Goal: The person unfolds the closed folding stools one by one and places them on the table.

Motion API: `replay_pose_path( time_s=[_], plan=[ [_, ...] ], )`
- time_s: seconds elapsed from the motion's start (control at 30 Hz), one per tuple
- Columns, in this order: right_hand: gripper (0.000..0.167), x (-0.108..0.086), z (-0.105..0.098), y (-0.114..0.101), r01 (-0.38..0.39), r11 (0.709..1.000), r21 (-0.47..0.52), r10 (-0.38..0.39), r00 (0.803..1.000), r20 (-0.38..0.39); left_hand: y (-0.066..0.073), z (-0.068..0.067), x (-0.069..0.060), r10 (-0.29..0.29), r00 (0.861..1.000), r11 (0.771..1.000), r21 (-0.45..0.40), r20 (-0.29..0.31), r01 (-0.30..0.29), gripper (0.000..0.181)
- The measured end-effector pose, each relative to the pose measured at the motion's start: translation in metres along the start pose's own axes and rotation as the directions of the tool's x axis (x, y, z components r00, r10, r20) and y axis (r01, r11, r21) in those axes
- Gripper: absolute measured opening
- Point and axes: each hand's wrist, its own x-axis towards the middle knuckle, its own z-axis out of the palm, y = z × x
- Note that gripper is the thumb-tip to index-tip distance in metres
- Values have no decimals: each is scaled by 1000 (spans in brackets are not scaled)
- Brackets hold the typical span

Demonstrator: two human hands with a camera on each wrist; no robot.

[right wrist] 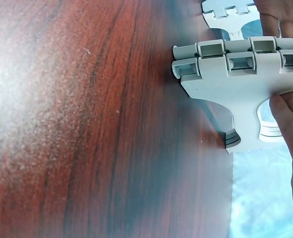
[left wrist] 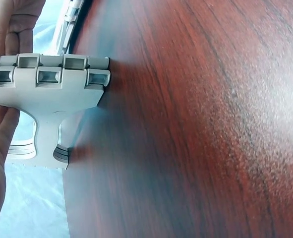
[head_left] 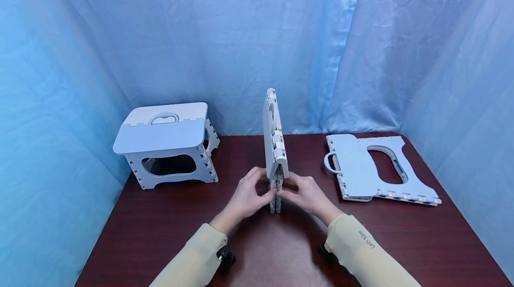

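While the folded stool [head_left: 275, 144] stands upright on its narrow edge at the middle of the table [head_left: 281, 251], both hands hold it low, one from each side. Its seat halves hang close together at the top, and the leg panels below lie almost flat against each other; the lower end appears to rest on the wood. For good handling, in the writer's judgement, the two hands should pull or press equally, so that the piece does not lean to one side, and the lower edge should have firm support. The fingertips are best placed away from the hinge knuckles, because moving panels could pinch the skin there. The left hand [head_left: 246, 195] has its thumb bent toward the near edge of the panels, with the other fingers curled at the side, so it pinches the leg part. The right hand [head_left: 307, 195] mirrors this, its thumb and fingers gripping the opposite side; the exact place of the hidden fingertips cannot be told. Both forearms come in diagonally from the near side, in pale sleeves [head_left: 192, 260]. Farther outward, an opened stool [head_left: 160, 135] stands on its legs at the left, well apart, and a flattened stool [head_left: 357, 166] lies at the right. Behind the table hangs a blue curtain [head_left: 209, 46].
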Motion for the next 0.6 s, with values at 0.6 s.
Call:
replay_pose_path(
  time_s=[0.6],
  plan=[
    [43, -1, -1, 2, 2, 1000, 4, -2, 1000, 1, -4, 2, -1, 13, 1000, 1000, -19, 2, -13, 45]
  ],
)
